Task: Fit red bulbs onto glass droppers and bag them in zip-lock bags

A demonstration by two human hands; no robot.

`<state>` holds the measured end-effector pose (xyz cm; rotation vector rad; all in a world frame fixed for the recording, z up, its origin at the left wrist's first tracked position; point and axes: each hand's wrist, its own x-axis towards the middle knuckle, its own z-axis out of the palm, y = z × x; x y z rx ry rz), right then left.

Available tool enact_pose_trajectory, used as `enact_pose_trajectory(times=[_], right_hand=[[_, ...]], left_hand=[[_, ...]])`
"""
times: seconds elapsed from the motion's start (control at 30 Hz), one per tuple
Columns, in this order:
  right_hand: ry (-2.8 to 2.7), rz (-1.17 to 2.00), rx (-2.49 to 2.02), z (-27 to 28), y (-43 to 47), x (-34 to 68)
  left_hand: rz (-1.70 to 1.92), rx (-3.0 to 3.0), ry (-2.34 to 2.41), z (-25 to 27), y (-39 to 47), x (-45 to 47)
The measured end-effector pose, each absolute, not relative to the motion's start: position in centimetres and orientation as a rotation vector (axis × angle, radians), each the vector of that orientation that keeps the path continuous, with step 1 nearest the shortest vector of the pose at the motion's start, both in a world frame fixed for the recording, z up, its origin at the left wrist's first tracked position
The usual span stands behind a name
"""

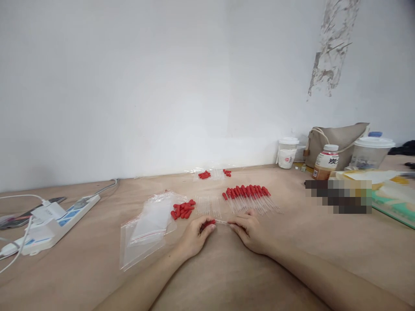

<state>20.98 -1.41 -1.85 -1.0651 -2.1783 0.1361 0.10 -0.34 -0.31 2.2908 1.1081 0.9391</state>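
A: What could go wrong from here?

B: Mainly the slim clear tube (222,222). If the right hand (250,232) pushed it at a slant against the red dropper bulb (208,224), it could bend or snap; whether it is glass or plastic, I can't tell. Gripping it well back from the bulb would make that likelier.

A: Anything nearby at risk?

B: The row of red-topped droppers (249,191) lies just beyond the right hand, so a stray knuckle could knock it askew. The loose red bulbs (183,209) are near the left hand (193,237) and rounded; a brush of the fingers might set them rolling.

A: How are the hands set?

B: The left is curled nearly closed around the bulb, and I can't tell whether more than one is inside. The right pinches the tube's other end between thumb and fingertips.

A: And where does the tube lie?

B: Between the two hands, roughly crosswise, its left end at the bulb. How deep it sits there, I can't tell. Just beyond, the loose clear tubes (203,205) lie on the table (207,276), with zip-lock bags (151,216) farther left.
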Motion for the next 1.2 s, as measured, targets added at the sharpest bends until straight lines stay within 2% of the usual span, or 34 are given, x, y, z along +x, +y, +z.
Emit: enact_pose_trajectory(times=[0.23,0.53,1.07,1.2], right_hand=[[-2.305,0.216,-1.096,-0.8,-1.4,21.4],[-2.425,-0.074,-1.101,0.0,-1.5,21.7],[-2.378,0.029,-1.210,-0.2,-2.5,19.9],[-2.416,-0.092,-1.201,0.6,-2.9,20.1]], left_hand=[[0.911,2.346,1.088,-0.3,-0.6,0.0],[0.777,2.557,1.073,-0.2,-1.1,0.3],[0.666,2.683,0.981,0.1,-1.1,0.0],[0.749,2.628,1.028,0.3,-0.7,-0.2]])
